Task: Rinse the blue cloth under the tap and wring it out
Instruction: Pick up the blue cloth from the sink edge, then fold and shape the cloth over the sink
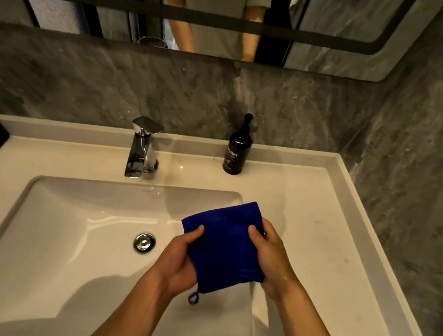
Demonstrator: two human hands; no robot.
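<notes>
A folded blue cloth [222, 242] with a small hanging loop at its lower corner is held flat over the right side of the white basin [65, 217]. My left hand [178, 261] grips its left edge, thumb on top. My right hand [270, 257] grips its right edge the same way. The chrome tap [143, 148] stands at the back of the basin, up and to the left of the cloth. No water runs from it. The round drain plug [144, 242] lies just left of my left hand.
A black pump bottle [237, 150] stands on the white counter [320, 224] behind the cloth. A grey marble wall closes the right side. A mirror above shows the person's torso. A dark object sits at the far left edge.
</notes>
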